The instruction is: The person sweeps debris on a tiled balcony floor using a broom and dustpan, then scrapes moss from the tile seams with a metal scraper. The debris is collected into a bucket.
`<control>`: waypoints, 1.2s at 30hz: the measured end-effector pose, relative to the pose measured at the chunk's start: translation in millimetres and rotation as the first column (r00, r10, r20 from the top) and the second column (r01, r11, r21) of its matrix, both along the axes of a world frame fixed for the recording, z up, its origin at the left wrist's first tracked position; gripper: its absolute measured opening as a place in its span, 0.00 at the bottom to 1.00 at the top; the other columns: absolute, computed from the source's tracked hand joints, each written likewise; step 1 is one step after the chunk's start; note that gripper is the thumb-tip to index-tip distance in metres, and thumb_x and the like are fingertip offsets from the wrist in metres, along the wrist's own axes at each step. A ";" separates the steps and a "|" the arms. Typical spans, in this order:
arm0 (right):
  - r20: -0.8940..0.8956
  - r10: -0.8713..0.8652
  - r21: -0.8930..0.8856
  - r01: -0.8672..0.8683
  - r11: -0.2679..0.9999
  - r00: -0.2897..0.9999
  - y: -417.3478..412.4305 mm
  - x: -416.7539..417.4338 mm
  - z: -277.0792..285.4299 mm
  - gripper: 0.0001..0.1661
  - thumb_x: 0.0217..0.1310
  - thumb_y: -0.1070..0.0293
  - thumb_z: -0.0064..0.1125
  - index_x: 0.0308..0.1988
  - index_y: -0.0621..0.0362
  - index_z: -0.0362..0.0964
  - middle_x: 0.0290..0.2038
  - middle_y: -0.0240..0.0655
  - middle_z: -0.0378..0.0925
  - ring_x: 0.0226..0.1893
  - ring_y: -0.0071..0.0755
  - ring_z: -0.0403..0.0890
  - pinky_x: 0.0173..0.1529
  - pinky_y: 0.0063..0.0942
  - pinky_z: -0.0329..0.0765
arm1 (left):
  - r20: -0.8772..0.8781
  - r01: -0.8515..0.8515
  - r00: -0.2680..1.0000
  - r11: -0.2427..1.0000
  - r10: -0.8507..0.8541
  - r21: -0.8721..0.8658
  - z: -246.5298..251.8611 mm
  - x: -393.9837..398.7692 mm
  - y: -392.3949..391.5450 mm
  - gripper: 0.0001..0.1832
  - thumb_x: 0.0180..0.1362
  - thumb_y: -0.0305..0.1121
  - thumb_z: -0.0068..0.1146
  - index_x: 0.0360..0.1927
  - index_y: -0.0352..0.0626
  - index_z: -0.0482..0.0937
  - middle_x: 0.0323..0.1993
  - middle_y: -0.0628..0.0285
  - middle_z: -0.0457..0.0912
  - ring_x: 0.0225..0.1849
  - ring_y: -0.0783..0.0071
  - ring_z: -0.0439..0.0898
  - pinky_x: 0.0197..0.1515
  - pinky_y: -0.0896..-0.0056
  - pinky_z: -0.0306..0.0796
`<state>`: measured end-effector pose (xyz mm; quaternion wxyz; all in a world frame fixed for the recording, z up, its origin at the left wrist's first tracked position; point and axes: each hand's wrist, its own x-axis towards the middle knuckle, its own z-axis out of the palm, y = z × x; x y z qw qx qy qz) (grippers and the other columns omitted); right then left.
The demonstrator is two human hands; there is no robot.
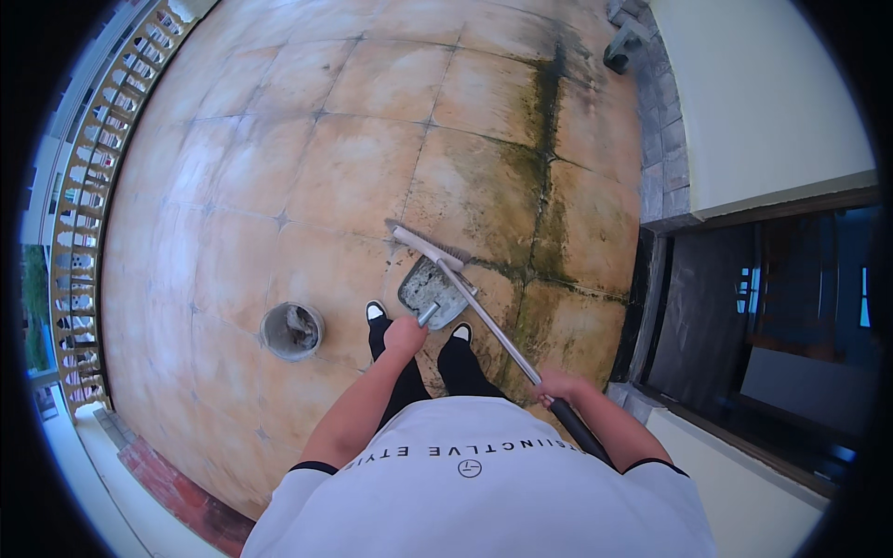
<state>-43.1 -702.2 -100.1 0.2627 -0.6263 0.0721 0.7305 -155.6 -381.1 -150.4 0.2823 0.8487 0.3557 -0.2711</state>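
Note:
My left hand [406, 337] grips the short metal handle of a dustpan [418, 284], which sits on the floor just ahead of my shoes. Grey debris covers much of the pan's inside. A long-handled broom [497, 328] is held in my right hand [560, 387], where the metal pole meets the black grip. Its pale head with dark bristles [429, 247] lies across the dustpan's far edge and hides part of it. Dark specks of dirt are scattered on the tile by the bristles.
A bucket [293, 331] with greyish matter inside stands left of my feet. Green-black grime [548, 125] runs along the tiled floor [349, 167] to the right. A balustrade [91, 174] borders the left side. On the right are a wall [760, 97] and a dark doorway [739, 307].

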 end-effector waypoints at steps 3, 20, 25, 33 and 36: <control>-0.185 -0.106 -0.062 0.096 0.993 0.977 -13.9 -6.0 29.4 0.10 0.41 0.77 0.54 0.19 0.57 0.59 0.12 0.29 0.64 0.09 0.21 0.65 0.14 0.24 0.67 | 0.050 -0.019 0.999 1.000 0.019 0.008 -7.3 -7.3 -0.3 0.14 0.49 0.42 0.50 0.25 0.42 0.79 0.27 0.53 0.79 0.31 0.55 0.78 0.34 0.57 0.72; 0.094 0.053 -0.042 -0.049 0.998 0.994 -8.0 -21.5 28.8 0.04 0.40 0.78 0.52 0.20 0.60 0.65 0.13 0.29 0.67 0.12 0.22 0.67 0.16 0.21 0.62 | 0.143 -0.111 0.983 0.992 0.119 -0.062 -3.4 -13.0 -27.1 0.11 0.46 0.39 0.52 0.23 0.42 0.79 0.26 0.54 0.79 0.31 0.56 0.78 0.33 0.57 0.72; 0.144 -0.078 -0.131 0.097 0.987 0.987 3.5 -25.6 77.3 0.03 0.39 0.78 0.52 0.21 0.60 0.66 0.14 0.29 0.67 0.10 0.21 0.64 0.14 0.19 0.59 | 0.172 -0.151 0.972 0.986 0.162 -0.076 -11.2 -24.1 -17.1 0.11 0.46 0.38 0.51 0.22 0.41 0.79 0.26 0.53 0.79 0.31 0.55 0.78 0.33 0.56 0.71; -0.133 -0.266 -0.015 0.266 0.964 0.955 75.2 -2.8 109.1 0.11 0.42 0.79 0.50 0.28 0.57 0.57 0.12 0.28 0.59 0.08 0.20 0.59 0.12 0.20 0.57 | 0.164 -0.105 0.979 0.990 0.120 -0.098 -5.2 -32.1 -14.9 0.11 0.45 0.38 0.50 0.23 0.42 0.79 0.26 0.52 0.79 0.31 0.56 0.78 0.32 0.56 0.71; -0.265 -0.369 -0.008 0.381 0.925 0.891 105.8 -1.2 108.5 0.11 0.45 0.77 0.50 0.30 0.55 0.57 0.12 0.26 0.58 0.07 0.19 0.58 0.12 0.22 0.58 | 0.127 -0.101 0.985 0.984 0.120 -0.149 8.6 -38.0 -20.2 0.11 0.45 0.38 0.49 0.23 0.42 0.79 0.24 0.53 0.79 0.29 0.55 0.78 0.32 0.56 0.71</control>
